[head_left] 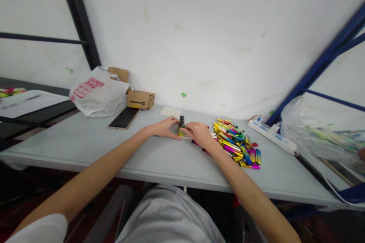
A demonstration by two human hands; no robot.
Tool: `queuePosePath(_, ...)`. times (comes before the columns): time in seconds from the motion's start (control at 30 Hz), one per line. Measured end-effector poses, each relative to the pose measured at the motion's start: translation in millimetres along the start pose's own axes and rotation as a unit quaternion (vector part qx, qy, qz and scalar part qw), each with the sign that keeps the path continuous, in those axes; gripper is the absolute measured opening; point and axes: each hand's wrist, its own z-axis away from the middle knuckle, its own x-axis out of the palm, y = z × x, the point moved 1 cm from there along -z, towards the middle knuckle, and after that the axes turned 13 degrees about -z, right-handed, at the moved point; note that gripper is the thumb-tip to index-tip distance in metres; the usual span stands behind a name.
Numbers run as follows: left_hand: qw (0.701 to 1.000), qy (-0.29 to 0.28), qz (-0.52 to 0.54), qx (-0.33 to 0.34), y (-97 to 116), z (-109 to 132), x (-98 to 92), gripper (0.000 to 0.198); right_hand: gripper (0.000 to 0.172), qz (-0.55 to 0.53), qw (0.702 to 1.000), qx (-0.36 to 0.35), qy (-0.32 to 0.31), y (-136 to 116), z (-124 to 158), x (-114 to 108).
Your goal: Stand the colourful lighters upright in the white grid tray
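A short row of small upright lighters (181, 122) with black tops and shiny coloured bodies stands on the grey table, between my two hands. My left hand (164, 127) curves round its left side, with the fingertips at the far end and the thumb at the near end. Against the right side press the bent fingers and thumb of my right hand (199, 133), which partly hide the lower bodies. Beside my right forearm lies a loose heap of metallic lighters (232, 140) in gold, pink, blue and red; the forearm covers part of it.
Behind my hands lies a flat white tray-like piece (171, 112). At the left are a phone (124, 118), a small cardboard box (140, 100) and a white plastic bag (99, 91). A power strip (272, 135) runs along the right, near a clear bag (313, 133).
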Motion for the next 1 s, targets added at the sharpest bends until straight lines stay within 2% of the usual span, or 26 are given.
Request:
queuePosePath(0.13,1.0,0.006,-0.002,0.005,0.3,0.4,-0.5,0.079,0.04,0.016,0.999,0.009,0.039,15.1,-1.0,-6.7)
queuePosePath(0.2,1.0,0.005,-0.002,0.004,0.6,0.2,-0.8,0.08,0.043,0.037,0.996,0.046,0.071,34.6,2.5,-16.7)
queuePosePath(0.27,1.0,-0.003,-0.006,-0.004,0.7,-0.2,-1.0,0.082,0.039,0.061,0.99,0.092,0.084,58.5,10.0,-27.0)
queuePosePath(0.33,1.0,-0.01,-0.014,-0.011,0.7,-0.6,-1.3,0.083,0.031,0.075,0.988,0.119,0.06,80.8,19.8,-33.9)
queuePosePath(0.43,1.0,-0.005,-0.023,-0.012,0.7,-0.6,-1.9,0.083,0.031,0.097,0.982,0.16,-0.009,102.8,31.4,-36.4)
queuePosePath(0.53,1.0,0.0,-0.022,-0.007,1.6,0.5,-2.6,0.083,0.032,0.093,0.977,0.181,-0.056,109.0,31.8,-34.9)
queuePosePath(0.7,1.0,-0.003,-0.023,-0.018,4.8,1.9,-2.2,0.085,0.028,0.055,0.979,0.179,-0.076,109.4,24.1,-34.9)
queuePosePath(0.9,0.999,0.004,-0.033,-0.038,8.6,0.4,2.3,0.091,0.014,0.045,0.98,0.188,-0.041,115.5,29.5,-30.1)
queuePosePath(1.0,0.999,0.016,-0.027,-0.032,6.9,-0.4,4.9,0.088,0.011,0.026,0.987,0.16,0.022,113.5,28.1,-26.8)
